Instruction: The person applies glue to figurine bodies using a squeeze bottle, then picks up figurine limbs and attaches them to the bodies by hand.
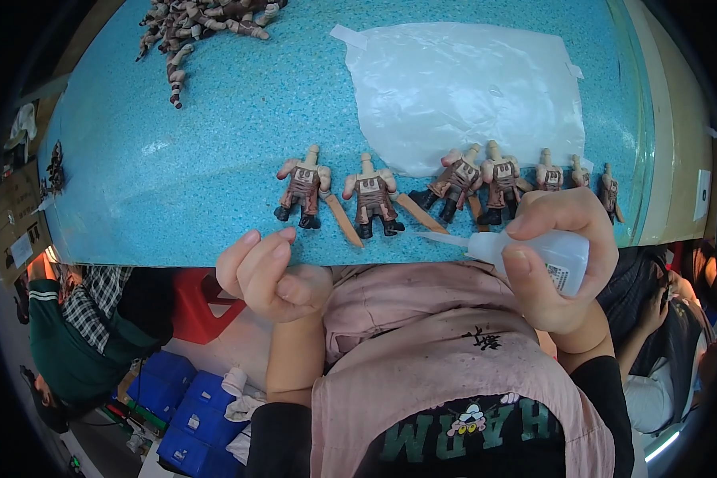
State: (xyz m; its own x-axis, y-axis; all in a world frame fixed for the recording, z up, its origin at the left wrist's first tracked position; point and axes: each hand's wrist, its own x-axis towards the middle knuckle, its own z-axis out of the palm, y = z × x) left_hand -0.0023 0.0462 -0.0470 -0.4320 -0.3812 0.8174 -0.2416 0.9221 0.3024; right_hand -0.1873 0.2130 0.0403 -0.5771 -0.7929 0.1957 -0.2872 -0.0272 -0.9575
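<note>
My right hand (pixel 562 255) is wrapped round a translucent white squeeze bottle (pixel 562 248) lying on its side. Its thin nozzle (pixel 446 238) points left, with the tip close to the dark boots of a headless figurine (pixel 372 195); whether they touch I cannot tell. This figurine has a brown apron and a tan, blade-like piece at its side. Left of it lies a similar figurine (pixel 303 187). Just below that one, at the table edge, my left hand (pixel 271 275) has its fingers curled in, with nothing visible in them.
More headless figurines (pixel 499 179) lie in a row to the right. A translucent plastic sheet (pixel 470 92) is taped to the blue speckled table (pixel 215 159) behind them. Jumbled figurine parts (pixel 191 24) lie far left. A red stool (pixel 203 307) and blue bins (pixel 191 422) stand below; people sit at both sides.
</note>
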